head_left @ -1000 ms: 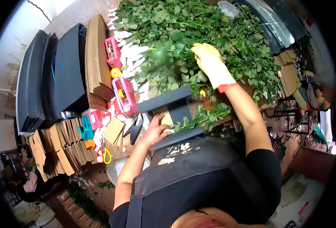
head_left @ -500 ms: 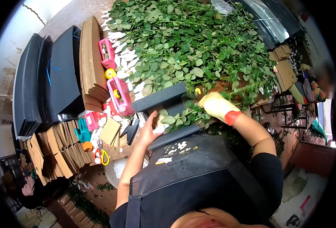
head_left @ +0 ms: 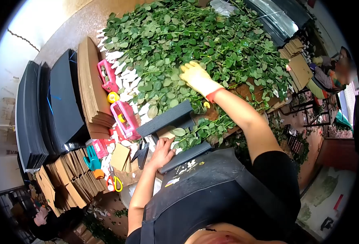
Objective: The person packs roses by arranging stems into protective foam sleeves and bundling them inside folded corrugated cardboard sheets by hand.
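Observation:
My left hand (head_left: 162, 153) lies at the left end of a dark trough-like stand, its fingers over a piece of brown cardboard (head_left: 165, 133) and its thumb apart. A ribbed dark board (head_left: 165, 118) forms the stand's far side, and a dark padded edge (head_left: 186, 157) its near side. Several leafy stems (head_left: 204, 131) rest in the trough. My right hand (head_left: 197, 80), in a pale yellow glove with a red cuff, reaches over the large heap of leafy stems (head_left: 179, 44). Its fingers are spread on the leaves and hold nothing I can see.
White-wrapped stem ends (head_left: 128, 77) line the heap's left side. Pink tape dispensers (head_left: 124, 120), cardboard sheets (head_left: 91, 89) and dark sheets (head_left: 65, 101) stand left. Scissors (head_left: 115, 183) and a teal glove (head_left: 92, 159) lie near the table edge. Another person (head_left: 334, 73) is at far right.
My right hand has moved from the stems in the trough up and left onto the heap. My left hand has lowered onto the cardboard at the trough's left end. The view has shifted slightly.

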Action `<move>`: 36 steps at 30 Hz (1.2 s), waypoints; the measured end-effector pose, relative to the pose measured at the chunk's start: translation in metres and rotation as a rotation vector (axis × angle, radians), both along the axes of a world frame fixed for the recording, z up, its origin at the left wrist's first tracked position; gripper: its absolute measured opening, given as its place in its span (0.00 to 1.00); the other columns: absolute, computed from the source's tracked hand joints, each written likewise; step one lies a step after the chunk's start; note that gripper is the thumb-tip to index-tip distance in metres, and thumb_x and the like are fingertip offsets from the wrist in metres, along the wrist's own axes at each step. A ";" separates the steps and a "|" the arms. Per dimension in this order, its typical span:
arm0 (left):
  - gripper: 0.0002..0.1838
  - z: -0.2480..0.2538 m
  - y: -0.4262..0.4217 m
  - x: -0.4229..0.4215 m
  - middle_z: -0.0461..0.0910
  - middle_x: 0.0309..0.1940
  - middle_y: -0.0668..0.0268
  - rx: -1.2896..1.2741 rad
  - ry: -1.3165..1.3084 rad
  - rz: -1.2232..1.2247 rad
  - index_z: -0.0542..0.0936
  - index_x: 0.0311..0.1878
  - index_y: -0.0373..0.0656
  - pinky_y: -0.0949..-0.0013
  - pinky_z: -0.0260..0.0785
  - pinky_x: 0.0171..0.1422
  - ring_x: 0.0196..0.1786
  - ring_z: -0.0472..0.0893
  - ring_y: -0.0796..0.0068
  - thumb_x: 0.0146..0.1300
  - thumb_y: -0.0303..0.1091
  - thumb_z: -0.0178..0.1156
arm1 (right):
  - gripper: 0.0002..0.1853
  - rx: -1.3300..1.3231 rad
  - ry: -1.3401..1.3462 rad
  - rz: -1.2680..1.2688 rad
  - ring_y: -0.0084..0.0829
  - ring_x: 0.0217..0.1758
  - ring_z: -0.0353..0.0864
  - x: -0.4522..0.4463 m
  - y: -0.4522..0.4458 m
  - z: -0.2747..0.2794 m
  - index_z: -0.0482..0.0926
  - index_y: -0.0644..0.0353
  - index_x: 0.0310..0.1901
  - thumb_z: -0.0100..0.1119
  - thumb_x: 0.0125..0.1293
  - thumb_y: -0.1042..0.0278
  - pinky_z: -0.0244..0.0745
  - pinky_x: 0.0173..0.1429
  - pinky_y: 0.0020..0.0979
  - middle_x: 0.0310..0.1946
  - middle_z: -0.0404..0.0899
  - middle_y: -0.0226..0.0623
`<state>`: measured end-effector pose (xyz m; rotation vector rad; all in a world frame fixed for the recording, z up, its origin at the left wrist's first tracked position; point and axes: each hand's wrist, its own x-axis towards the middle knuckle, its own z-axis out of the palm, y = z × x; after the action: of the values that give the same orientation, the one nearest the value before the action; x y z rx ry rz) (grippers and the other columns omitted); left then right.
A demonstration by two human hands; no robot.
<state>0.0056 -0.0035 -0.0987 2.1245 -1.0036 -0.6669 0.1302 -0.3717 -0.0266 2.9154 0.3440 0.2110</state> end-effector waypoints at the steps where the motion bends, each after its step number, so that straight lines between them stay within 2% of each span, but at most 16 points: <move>1: 0.31 -0.001 0.002 0.001 0.71 0.57 0.50 -0.008 0.034 -0.001 0.71 0.75 0.39 0.54 0.64 0.73 0.64 0.70 0.48 0.71 0.40 0.60 | 0.11 0.019 0.090 -0.077 0.35 0.63 0.82 0.010 0.008 0.014 0.89 0.54 0.49 0.62 0.69 0.65 0.68 0.76 0.41 0.56 0.85 0.33; 3: 0.26 -0.009 0.001 0.002 0.73 0.54 0.51 -0.043 -0.016 0.056 0.77 0.71 0.40 0.54 0.66 0.70 0.60 0.72 0.49 0.73 0.38 0.60 | 0.10 0.056 0.271 -0.226 0.34 0.63 0.82 0.028 0.017 0.055 0.90 0.54 0.44 0.63 0.69 0.61 0.69 0.75 0.41 0.57 0.84 0.34; 6: 0.20 -0.011 -0.004 -0.004 0.76 0.46 0.55 -0.066 -0.099 0.128 0.83 0.66 0.42 0.54 0.69 0.65 0.55 0.76 0.51 0.73 0.35 0.60 | 0.09 0.282 -0.567 0.177 0.33 0.53 0.86 -0.002 0.001 0.107 0.88 0.54 0.45 0.67 0.63 0.72 0.76 0.63 0.40 0.51 0.88 0.34; 10: 0.19 -0.001 -0.009 -0.008 0.79 0.47 0.54 -0.169 -0.079 0.247 0.83 0.62 0.41 0.52 0.72 0.60 0.52 0.79 0.49 0.70 0.33 0.63 | 0.23 0.653 -0.379 0.425 0.43 0.38 0.84 -0.062 -0.015 0.150 0.85 0.57 0.48 0.63 0.49 0.89 0.79 0.38 0.40 0.40 0.87 0.40; 12: 0.20 -0.052 0.000 -0.008 0.80 0.48 0.53 -0.216 -0.012 0.335 0.82 0.60 0.40 0.52 0.74 0.58 0.52 0.80 0.47 0.66 0.33 0.67 | 0.28 0.652 -0.150 0.413 0.45 0.38 0.84 -0.098 -0.013 0.158 0.85 0.56 0.51 0.59 0.47 0.91 0.81 0.40 0.44 0.33 0.84 0.41; 14: 0.26 -0.048 0.001 -0.009 0.82 0.50 0.54 -0.186 0.061 0.373 0.78 0.61 0.40 0.54 0.77 0.57 0.51 0.83 0.50 0.61 0.33 0.72 | 0.27 0.585 0.312 0.284 0.46 0.39 0.85 -0.128 -0.008 0.147 0.87 0.53 0.54 0.60 0.53 0.87 0.82 0.45 0.44 0.35 0.86 0.44; 17: 0.38 -0.039 -0.002 -0.011 0.83 0.58 0.53 -0.261 0.039 0.454 0.71 0.69 0.41 0.60 0.79 0.61 0.53 0.86 0.61 0.57 0.33 0.79 | 0.25 0.365 0.435 0.084 0.45 0.45 0.88 -0.168 -0.011 0.080 0.87 0.49 0.56 0.58 0.59 0.83 0.80 0.52 0.45 0.42 0.89 0.43; 18: 0.44 -0.022 -0.007 -0.015 0.81 0.62 0.53 -0.240 0.299 0.613 0.66 0.75 0.42 0.63 0.79 0.62 0.55 0.86 0.60 0.58 0.33 0.79 | 0.24 0.326 0.371 0.068 0.45 0.46 0.88 -0.177 -0.017 0.048 0.88 0.50 0.56 0.59 0.59 0.82 0.79 0.55 0.45 0.42 0.89 0.43; 20: 0.40 -0.023 -0.006 -0.014 0.79 0.63 0.56 -0.286 0.332 0.584 0.70 0.75 0.45 0.64 0.80 0.62 0.56 0.85 0.59 0.60 0.33 0.76 | 0.19 0.253 0.577 -0.151 0.44 0.48 0.89 -0.170 -0.016 0.003 0.88 0.51 0.53 0.62 0.60 0.75 0.78 0.56 0.46 0.42 0.89 0.42; 23: 0.31 -0.025 0.000 -0.005 0.77 0.64 0.60 -0.274 0.049 0.313 0.78 0.70 0.45 0.69 0.79 0.59 0.58 0.82 0.66 0.62 0.28 0.73 | 0.14 0.351 0.448 0.039 0.46 0.44 0.88 -0.186 -0.024 -0.036 0.89 0.52 0.49 0.62 0.62 0.72 0.81 0.51 0.45 0.38 0.88 0.43; 26: 0.29 -0.010 -0.008 -0.011 0.78 0.64 0.57 -0.206 0.098 0.401 0.79 0.69 0.46 0.63 0.81 0.60 0.62 0.83 0.59 0.64 0.30 0.72 | 0.11 0.087 0.732 -0.147 0.48 0.41 0.87 -0.139 -0.010 0.001 0.88 0.52 0.47 0.59 0.67 0.69 0.81 0.47 0.47 0.36 0.88 0.45; 29: 0.29 -0.018 -0.006 -0.014 0.78 0.64 0.55 -0.241 0.059 0.401 0.79 0.70 0.46 0.63 0.82 0.57 0.62 0.83 0.57 0.64 0.30 0.72 | 0.12 0.376 0.142 -0.130 0.48 0.37 0.87 -0.076 0.002 0.045 0.85 0.51 0.54 0.57 0.74 0.63 0.83 0.46 0.47 0.35 0.87 0.43; 30: 0.29 -0.022 -0.006 -0.014 0.78 0.64 0.55 -0.246 0.032 0.399 0.79 0.70 0.46 0.63 0.82 0.56 0.62 0.83 0.56 0.64 0.30 0.72 | 0.13 0.364 -0.107 -0.014 0.42 0.45 0.89 -0.053 -0.001 0.032 0.81 0.55 0.57 0.57 0.74 0.68 0.85 0.53 0.44 0.44 0.87 0.45; 32: 0.28 -0.010 -0.010 -0.013 0.79 0.62 0.54 -0.231 0.103 0.412 0.80 0.69 0.45 0.58 0.77 0.65 0.64 0.81 0.53 0.64 0.30 0.70 | 0.18 0.018 -0.194 -0.081 0.39 0.72 0.77 -0.022 0.008 0.027 0.83 0.50 0.61 0.62 0.70 0.67 0.68 0.79 0.41 0.67 0.81 0.35; 34: 0.27 -0.012 -0.005 -0.009 0.80 0.61 0.54 -0.227 0.011 0.368 0.81 0.68 0.45 0.55 0.74 0.69 0.64 0.80 0.51 0.64 0.30 0.68 | 0.16 -0.023 0.193 -0.141 0.37 0.73 0.77 0.017 0.004 0.002 0.87 0.51 0.56 0.64 0.67 0.69 0.60 0.83 0.42 0.65 0.83 0.32; 36: 0.24 -0.012 -0.002 -0.006 0.80 0.61 0.54 -0.202 -0.114 0.341 0.82 0.66 0.44 0.54 0.70 0.70 0.60 0.79 0.50 0.66 0.32 0.64 | 0.14 -0.005 0.215 -0.176 0.32 0.69 0.79 0.038 0.003 0.015 0.89 0.47 0.49 0.64 0.65 0.74 0.67 0.78 0.40 0.56 0.86 0.30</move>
<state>-0.0001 -0.0055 -0.1110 2.1006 -0.7069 -0.2687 0.1685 -0.3692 -0.0116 2.9474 0.1178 -0.1308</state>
